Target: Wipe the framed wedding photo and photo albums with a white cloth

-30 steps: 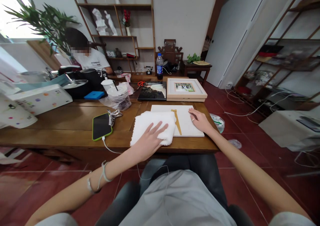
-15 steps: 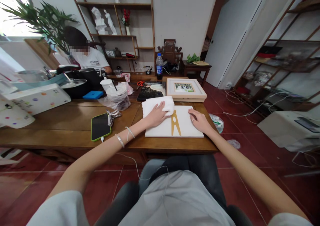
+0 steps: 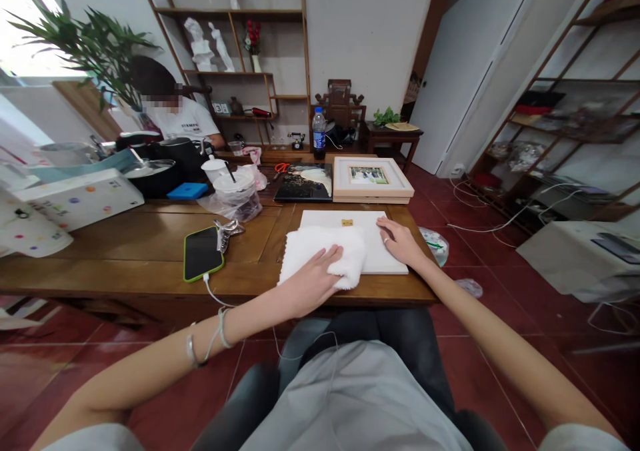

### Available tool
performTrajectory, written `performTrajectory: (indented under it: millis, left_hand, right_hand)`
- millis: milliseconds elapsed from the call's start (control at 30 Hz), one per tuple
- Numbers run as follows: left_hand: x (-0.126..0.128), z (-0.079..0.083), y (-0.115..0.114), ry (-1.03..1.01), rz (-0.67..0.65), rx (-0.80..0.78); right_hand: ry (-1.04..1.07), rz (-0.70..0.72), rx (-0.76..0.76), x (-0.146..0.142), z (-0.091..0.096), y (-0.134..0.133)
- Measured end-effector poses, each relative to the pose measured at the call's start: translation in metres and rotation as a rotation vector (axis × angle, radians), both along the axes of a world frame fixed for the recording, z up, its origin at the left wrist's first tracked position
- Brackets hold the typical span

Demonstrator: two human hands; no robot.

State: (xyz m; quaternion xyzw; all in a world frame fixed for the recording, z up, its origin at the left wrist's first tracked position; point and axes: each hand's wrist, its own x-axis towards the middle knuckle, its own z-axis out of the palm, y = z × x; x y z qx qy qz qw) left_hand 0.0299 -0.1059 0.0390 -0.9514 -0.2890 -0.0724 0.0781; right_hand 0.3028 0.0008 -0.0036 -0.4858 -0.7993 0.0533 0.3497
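Note:
Under my left hand point(image 3: 320, 279) lies a folded white towel point(image 3: 305, 248), fluffy at its edge. The fingers are stretched out flat and press on its top. The towel covers the front left of a white board point(image 3: 380, 248) on the table and hangs past its front edge. Only the top of a gold figure point(image 3: 347, 223) on the board shows; the towel hides the rest. My right hand point(image 3: 397, 238) rests open at the board's right side, fingertips on its surface, with a ring on one finger.
A framed picture point(image 3: 370, 178) and a dark glossy panel point(image 3: 304, 183) lie behind the board. Left are a charging phone point(image 3: 203, 254), a bagged cup point(image 3: 235, 194) and a blue box point(image 3: 187, 190). A bottle point(image 3: 319, 134) stands at the back. Another person point(image 3: 180, 118) sits far left.
My left hand has slid the towel toward me over the board, covering most of the gold figure and baring the board's back left. The right hand stays put.

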Motion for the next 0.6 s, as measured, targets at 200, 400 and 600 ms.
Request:
performTrajectory:
  millis: [200,400,600]
  left_hand:
    - [0.000,0.007,0.055,0.035,0.087,-0.048]
    - [0.008,0.007,0.114,-0.033,0.186,-0.052]
    - [0.007,0.004,0.102,-0.052,0.138,-0.048]
  right_hand:
    - [-0.022,-0.016,-0.012,0.000,0.002,0.000]
    - [-0.015,-0.011,-0.020,0.000,0.002,-0.001]
    - [0.005,-0.008,-0.024,-0.001,0.003,-0.002]
